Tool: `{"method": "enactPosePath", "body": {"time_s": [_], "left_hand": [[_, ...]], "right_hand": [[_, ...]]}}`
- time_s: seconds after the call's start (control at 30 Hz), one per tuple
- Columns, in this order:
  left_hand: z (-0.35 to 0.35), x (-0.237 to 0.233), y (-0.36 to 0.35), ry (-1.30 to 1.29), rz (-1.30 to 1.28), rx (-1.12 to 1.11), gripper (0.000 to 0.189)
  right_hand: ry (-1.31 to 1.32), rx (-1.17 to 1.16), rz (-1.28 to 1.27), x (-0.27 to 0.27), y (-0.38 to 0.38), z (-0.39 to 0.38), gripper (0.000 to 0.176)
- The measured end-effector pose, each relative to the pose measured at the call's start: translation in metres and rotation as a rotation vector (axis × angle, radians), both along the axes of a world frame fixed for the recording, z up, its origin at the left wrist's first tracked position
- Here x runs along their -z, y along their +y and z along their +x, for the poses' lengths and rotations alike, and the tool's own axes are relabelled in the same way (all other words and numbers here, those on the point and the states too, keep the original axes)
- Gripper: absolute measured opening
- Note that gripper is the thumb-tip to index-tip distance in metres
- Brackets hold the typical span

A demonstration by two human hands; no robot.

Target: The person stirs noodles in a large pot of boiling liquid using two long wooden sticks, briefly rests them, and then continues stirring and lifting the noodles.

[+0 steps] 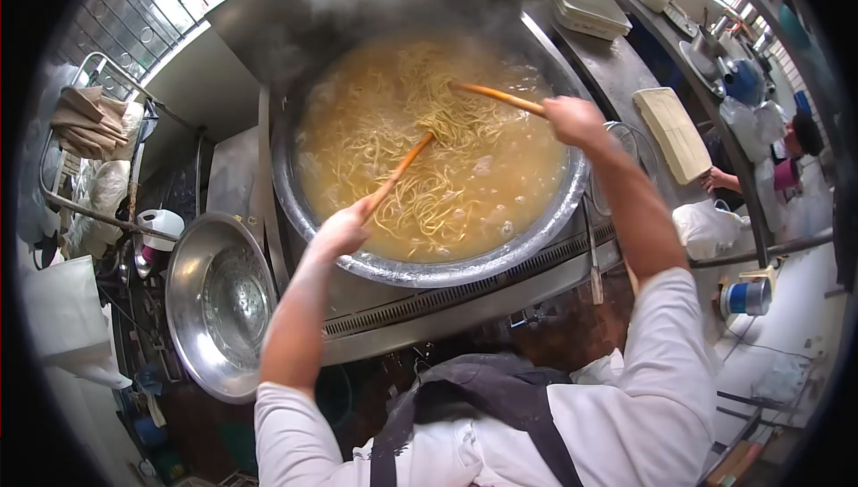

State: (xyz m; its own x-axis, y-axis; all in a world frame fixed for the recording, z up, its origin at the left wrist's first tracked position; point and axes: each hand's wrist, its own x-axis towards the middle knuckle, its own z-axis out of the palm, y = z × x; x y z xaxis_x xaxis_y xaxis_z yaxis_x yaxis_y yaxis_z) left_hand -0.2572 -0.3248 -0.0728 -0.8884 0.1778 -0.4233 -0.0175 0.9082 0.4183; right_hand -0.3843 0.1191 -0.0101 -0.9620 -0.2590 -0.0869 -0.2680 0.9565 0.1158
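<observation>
A huge steel wok (536, 232) holds steaming yellowish broth full of noodles (429, 143). My left hand (338, 233) is closed around a long wooden stick (402, 170) whose tip is buried in the noodles at the pot's middle. My right hand (575, 120) grips a second wooden stick (496, 96) that reaches in from the right rim into the noodles. Both arms stretch over the pot's near rim. Steam rises off the far side.
A steel colander bowl (219, 304) rests lower left beside the stove. A wooden cutting board (675, 132) lies on the counter at right, with white lidded containers (588, 9) beyond. Another person (786, 170) stands at the right. Folded cloths (89, 121) sit on a rack at left.
</observation>
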Motion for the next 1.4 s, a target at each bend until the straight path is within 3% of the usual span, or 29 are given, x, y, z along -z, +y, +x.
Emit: {"method": "enactPosePath", "body": {"time_s": [0.03,0.13,0.27,0.3,0.43,0.53,0.6,0.7,0.77,0.87,0.97,1.1,1.2,1.27,1.33,1.4], "left_hand": [[0.015,-0.033,-0.016,-0.133,0.013,-0.093,0.066],[0.069,-0.062,-0.104,-0.034,0.117,-0.023,0.066],[0.121,-0.169,-0.105,-0.098,-0.176,-0.022,0.068],[0.128,-0.178,-0.099,-0.132,-0.238,-0.023,0.068],[0.137,-0.163,-0.076,-0.178,-0.302,0.074,0.071],[0.116,-0.111,-0.045,-0.187,-0.268,0.164,0.069],[0.094,-0.072,-0.016,-0.206,-0.218,0.209,0.066],[0.065,-0.014,0.027,-0.065,-0.118,0.303,0.055],[0.037,0.002,0.056,-0.039,-0.130,0.290,0.049],[-0.001,0.010,0.086,-0.090,-0.117,0.220,0.049],[-0.001,0.032,0.083,-0.099,-0.055,0.195,0.054],[0.039,0.070,0.041,-0.002,0.070,0.186,0.067],[0.067,-0.004,0.041,-0.346,0.078,0.031,0.070],[0.083,0.013,0.026,-0.253,0.098,0.093,0.070],[0.101,0.029,0.013,-0.112,0.161,0.180,0.071],[0.120,0.012,0.014,-0.180,0.170,0.159,0.072]], "right_hand": [[-0.045,0.071,0.014,-0.033,0.012,0.030,0.015],[-0.138,0.123,-0.022,-0.097,0.078,0.111,0.024],[-0.043,0.312,0.064,-0.165,0.116,0.226,0.023],[-0.076,0.360,0.115,-0.179,0.109,0.244,0.019],[-0.134,0.400,0.219,-0.160,0.093,0.279,0.010],[-0.305,0.436,0.087,-0.061,0.089,0.258,0.025],[-0.228,0.297,-0.002,0.022,0.074,0.230,0.031],[-0.142,0.291,-0.226,0.117,0.026,0.161,0.027],[-0.190,0.421,-0.310,0.134,-0.022,0.113,0.027],[-0.102,0.423,-0.355,0.189,-0.065,0.037,0.030],[-0.112,0.393,-0.321,0.179,-0.075,-0.002,0.030],[-0.191,0.351,-0.233,0.118,-0.044,0.024,0.028],[-0.165,0.266,-0.140,0.084,0.017,0.083,0.017],[-0.096,0.283,-0.223,0.056,0.055,0.137,0.016],[-0.155,0.363,-0.121,0.009,0.063,0.193,0.020],[-0.157,0.402,-0.126,-0.012,0.082,0.250,0.026]]}}
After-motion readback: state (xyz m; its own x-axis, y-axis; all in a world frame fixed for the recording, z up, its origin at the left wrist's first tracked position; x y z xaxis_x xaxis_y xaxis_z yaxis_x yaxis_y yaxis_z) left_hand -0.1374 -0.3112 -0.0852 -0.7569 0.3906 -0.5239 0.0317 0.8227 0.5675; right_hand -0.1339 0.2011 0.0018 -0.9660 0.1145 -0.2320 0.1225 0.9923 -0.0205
